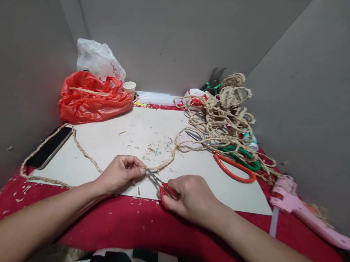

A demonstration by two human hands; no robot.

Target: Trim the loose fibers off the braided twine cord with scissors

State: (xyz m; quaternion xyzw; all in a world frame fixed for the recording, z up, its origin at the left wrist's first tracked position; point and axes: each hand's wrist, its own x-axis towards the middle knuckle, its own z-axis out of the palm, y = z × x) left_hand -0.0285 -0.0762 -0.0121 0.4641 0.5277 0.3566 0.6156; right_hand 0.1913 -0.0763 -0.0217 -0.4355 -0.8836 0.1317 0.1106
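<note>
My left hand pinches a braided straw rope over the front of a white board. Small red-handled scissors are in my right hand, with finger and thumb in the loops. Their blade tips meet the rope right at my left fingertips. From there the rope runs right to a tangled rope pile. Another stretch passes behind my left wrist and loops over a black phone at the left.
Large scissors with orange and green handles lie right, near a pink glue gun. Back left are a red plastic bag, a clear bag and a paper cup. Straw scraps dot the board and red cloth.
</note>
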